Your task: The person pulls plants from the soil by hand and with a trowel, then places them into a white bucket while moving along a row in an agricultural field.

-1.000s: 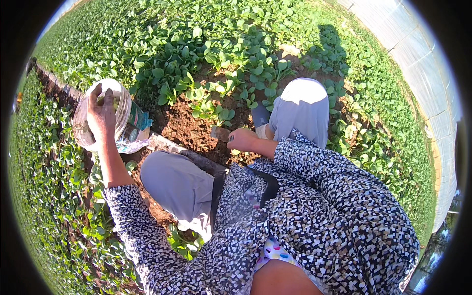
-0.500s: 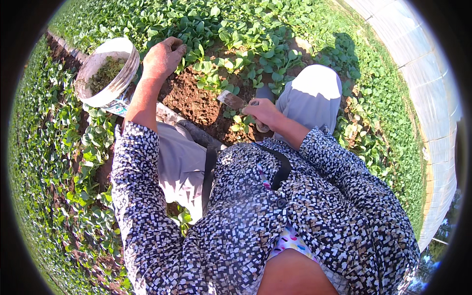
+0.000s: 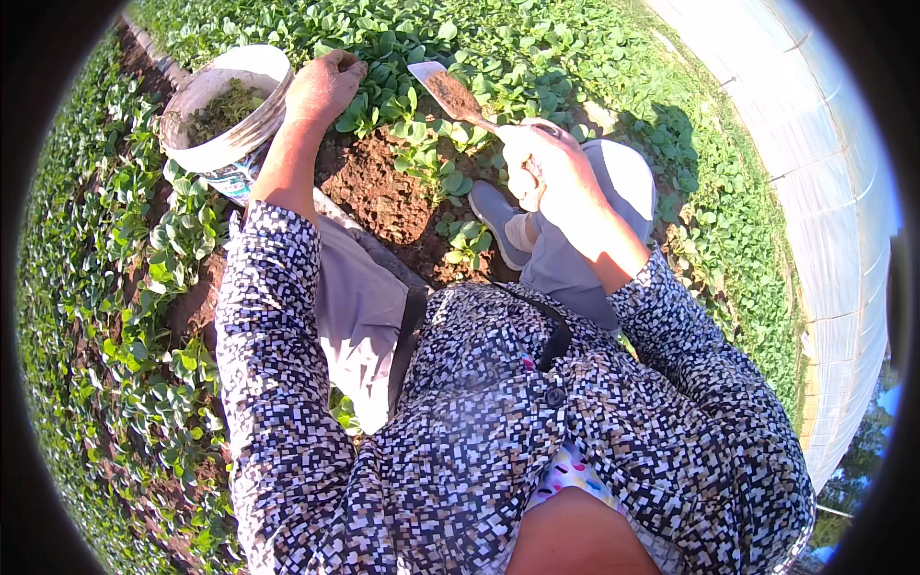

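My right hand is wrapped round the handle of a small flat-bladed trowel, raised above my right knee. Brown soil clings to the blade, whose bright straight end points up and left over the leaves. My left hand is at the leafy green plants, just right of a white bucket. Its fingers are curled and pressed together; whatever may be in them is hidden. Inside the tilted bucket lie some wilted-looking greens.
Bare brown soil lies between my legs, with a few small plants near my right shoe. Dense leafy rows spread left and ahead. A pale plastic sheet wall curves along the right.
My right hand has risen and moved forward with the trowel, which now sits higher over the plants. My left hand has shifted slightly forward, staying beside the bucket.
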